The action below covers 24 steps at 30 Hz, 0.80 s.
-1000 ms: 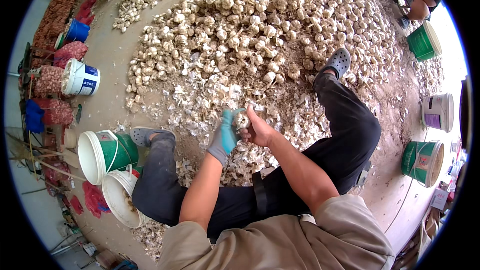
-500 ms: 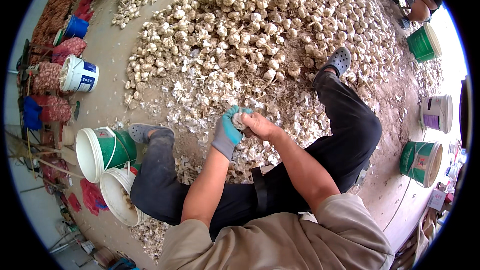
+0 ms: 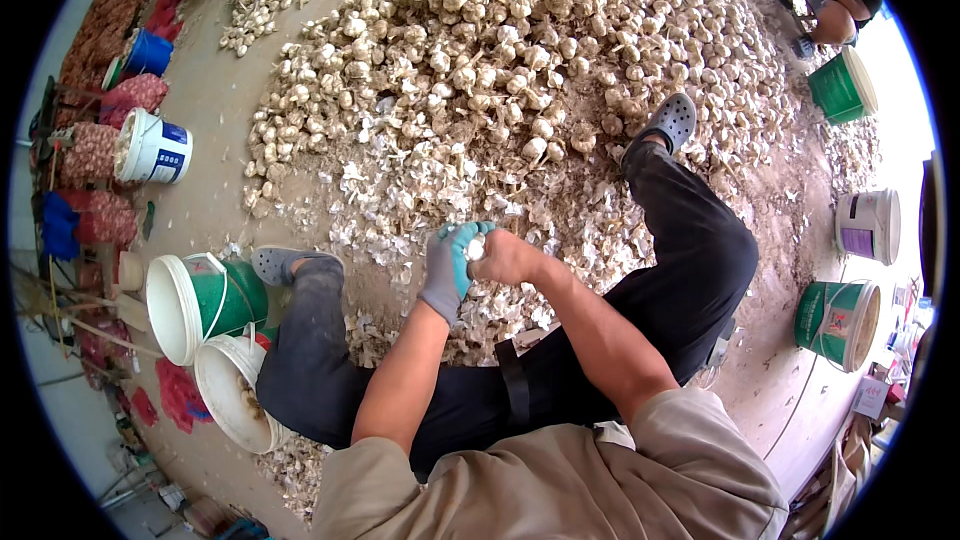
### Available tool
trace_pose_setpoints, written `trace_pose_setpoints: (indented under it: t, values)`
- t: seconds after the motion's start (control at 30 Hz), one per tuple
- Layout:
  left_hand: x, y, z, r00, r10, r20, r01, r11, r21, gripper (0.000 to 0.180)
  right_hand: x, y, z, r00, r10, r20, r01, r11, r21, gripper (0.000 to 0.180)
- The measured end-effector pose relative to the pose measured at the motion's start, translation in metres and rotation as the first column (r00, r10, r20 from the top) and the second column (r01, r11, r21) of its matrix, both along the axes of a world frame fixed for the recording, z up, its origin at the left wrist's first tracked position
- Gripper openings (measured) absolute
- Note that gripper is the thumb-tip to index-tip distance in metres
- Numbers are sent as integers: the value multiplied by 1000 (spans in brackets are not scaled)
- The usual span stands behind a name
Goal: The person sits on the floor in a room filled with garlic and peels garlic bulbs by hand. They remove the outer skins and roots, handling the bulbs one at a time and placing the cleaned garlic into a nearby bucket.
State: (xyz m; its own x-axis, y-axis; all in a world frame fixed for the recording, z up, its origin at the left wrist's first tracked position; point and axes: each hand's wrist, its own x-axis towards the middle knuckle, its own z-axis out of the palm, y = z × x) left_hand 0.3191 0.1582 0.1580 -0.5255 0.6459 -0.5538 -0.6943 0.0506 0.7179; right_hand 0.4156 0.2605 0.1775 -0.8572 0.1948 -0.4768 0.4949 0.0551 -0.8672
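My left hand (image 3: 448, 266), in a grey and teal glove, is closed round a pale garlic bulb (image 3: 476, 244), which shows only in part. Pressed up against the bulb from the other side is my bare right hand (image 3: 509, 259), its fingers curled in; the fingertips are hidden. Both hands meet in front of me, over a litter of loose white garlic skins (image 3: 395, 205). Beyond them spreads a wide heap of garlic bulbs (image 3: 500, 45), many with stubs of stalk.
At my left knee stand a green bucket (image 3: 236, 302) and a white bucket (image 3: 222, 392), both tilted in view. A white-and-blue bucket (image 3: 155, 150) is farther left, near red mesh sacks (image 3: 100, 218). Along the right are several buckets, one green (image 3: 828, 324). Another person (image 3: 832, 0) sits far right.
My right hand has curled further into a fist, its knuckles now upward. Less of the garlic bulb's wrapped side shows, and a whiter patch faces up. The whole view has shifted slightly.
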Motion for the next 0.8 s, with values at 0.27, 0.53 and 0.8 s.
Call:
trace_pose_setpoints:
  t: [0.27, 0.53, 0.8]
  values:
    - [-2, 7, 30, 957, -288, -16, 284, 931, 227, 50, 6, 34, -2, 997, -28, -78, 24, 998, -53, 41]
    - [-10, -4, -10, 974, -17, -228, 4, 998, -58, 15, -16, -15, 9, 993, 34, 115, -92, 825, 557, 30]
    - [-11, -4, 20, 928, -284, -240, 307, 950, 63, 41, -5, 24, 3, 991, 6, 136, -51, 941, 333, 31]
